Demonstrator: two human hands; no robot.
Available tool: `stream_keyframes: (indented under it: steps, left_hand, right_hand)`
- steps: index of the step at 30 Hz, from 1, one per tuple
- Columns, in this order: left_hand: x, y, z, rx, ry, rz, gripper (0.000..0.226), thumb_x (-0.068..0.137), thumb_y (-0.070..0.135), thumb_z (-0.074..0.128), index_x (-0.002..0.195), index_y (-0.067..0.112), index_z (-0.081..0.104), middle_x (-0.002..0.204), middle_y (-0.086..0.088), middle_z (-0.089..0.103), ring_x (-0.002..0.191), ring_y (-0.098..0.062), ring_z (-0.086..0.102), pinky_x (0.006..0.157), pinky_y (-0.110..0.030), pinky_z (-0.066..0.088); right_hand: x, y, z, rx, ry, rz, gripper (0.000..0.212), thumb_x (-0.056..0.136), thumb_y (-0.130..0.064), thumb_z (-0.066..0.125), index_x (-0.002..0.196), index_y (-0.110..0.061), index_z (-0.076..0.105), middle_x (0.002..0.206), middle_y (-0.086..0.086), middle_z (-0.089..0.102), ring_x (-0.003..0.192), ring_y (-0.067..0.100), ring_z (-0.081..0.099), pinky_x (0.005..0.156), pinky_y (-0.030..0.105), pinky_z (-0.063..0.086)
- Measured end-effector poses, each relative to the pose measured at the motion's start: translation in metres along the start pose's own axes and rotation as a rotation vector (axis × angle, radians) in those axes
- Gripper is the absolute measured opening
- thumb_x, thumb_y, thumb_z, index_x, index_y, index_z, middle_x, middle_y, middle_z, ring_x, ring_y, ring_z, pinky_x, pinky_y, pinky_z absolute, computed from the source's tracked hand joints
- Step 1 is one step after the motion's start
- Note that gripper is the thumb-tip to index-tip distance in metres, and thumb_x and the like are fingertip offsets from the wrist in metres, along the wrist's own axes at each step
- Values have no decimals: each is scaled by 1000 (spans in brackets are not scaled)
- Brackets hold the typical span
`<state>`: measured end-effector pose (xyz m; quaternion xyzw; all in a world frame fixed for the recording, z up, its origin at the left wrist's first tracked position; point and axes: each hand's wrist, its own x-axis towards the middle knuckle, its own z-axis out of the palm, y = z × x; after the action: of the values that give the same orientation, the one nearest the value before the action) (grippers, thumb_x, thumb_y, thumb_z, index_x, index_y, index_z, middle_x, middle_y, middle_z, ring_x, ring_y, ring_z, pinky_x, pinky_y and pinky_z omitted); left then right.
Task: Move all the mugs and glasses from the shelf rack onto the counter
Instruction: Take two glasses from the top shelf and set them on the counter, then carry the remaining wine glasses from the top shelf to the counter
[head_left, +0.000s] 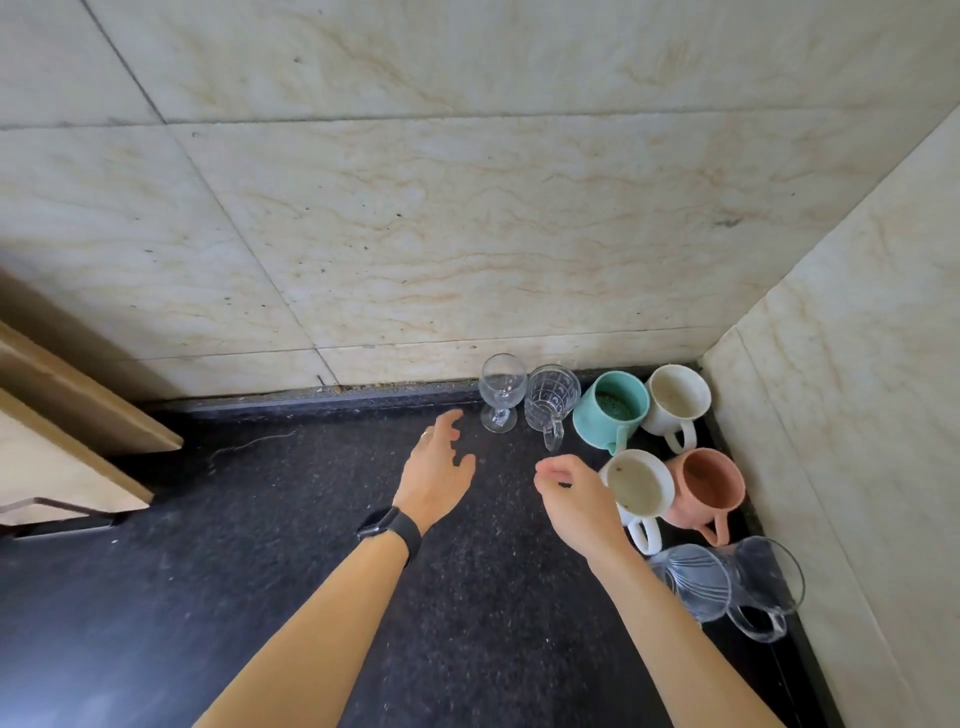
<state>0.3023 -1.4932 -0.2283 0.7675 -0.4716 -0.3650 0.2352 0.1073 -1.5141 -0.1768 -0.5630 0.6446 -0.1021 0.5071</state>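
My left hand (436, 475) and right hand (574, 501) hover empty, fingers loose, over the black stone counter (260, 597). The clear stemmed wine glass (502, 391), upright at the back edge beside the gathered mugs, stands just ahead, nearer my left hand. I see no shelf rack.

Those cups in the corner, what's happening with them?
A person is lining up cups on a dark counter. Both hands are empty: the left hand hovers near a wine glass, the right hand near a white mug. Also standing there are a cut-glass mug, a teal mug, another white mug, a pink mug and two clear glass mugs. No shelf rack is in view.
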Motion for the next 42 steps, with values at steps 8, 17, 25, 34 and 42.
stream_keyframes:
  steps: [8, 17, 25, 34, 42]
  left_hand:
    - [-117, -26, -84, 384, 36, 66, 42, 98, 42, 48, 140, 37, 51, 150, 6, 48, 145, -18, 32, 115, -35, 34]
    - [-356, -60, -192, 477, 569, -297, 45, 96, 46, 46, 140, 36, 51, 145, 12, 52, 135, -16, 45, 104, -34, 42]
    - [-668, -80, -193, 508, 956, -759, 47, 90, 55, 48, 134, 38, 55, 130, 6, 64, 117, -21, 60, 91, -36, 52]
    - [-979, -45, -148, 572, 1290, -1158, 45, 91, 56, 49, 132, 38, 55, 124, 2, 65, 111, -25, 62, 87, -39, 51]
    - [-1187, -69, -100, 552, 1298, -1340, 54, 89, 58, 49, 139, 39, 45, 127, -1, 65, 113, -24, 61, 90, -42, 53]
  right_hand:
    - [-77, -63, 13, -476, -84, -541, 24, 100, -31, 54, 117, -32, 72, 125, -14, 69, 109, 8, 64, 79, 4, 35]
    - [-200, -145, 102, -590, -379, -1090, 31, 101, -33, 51, 127, -32, 68, 134, -15, 65, 130, 18, 49, 104, 29, 38]
    - [-429, -163, 216, -554, -742, -1631, 31, 99, -29, 57, 126, -26, 70, 130, -8, 69, 127, 23, 54, 110, 35, 40]
    - [-716, -97, 270, -463, -1039, -2015, 35, 95, -36, 60, 129, -31, 67, 134, -8, 67, 129, 23, 52, 113, 38, 39]
    - [-919, -12, 317, -445, -1185, -2080, 40, 97, -39, 58, 136, -32, 61, 140, -9, 62, 135, 19, 45, 115, 35, 36]
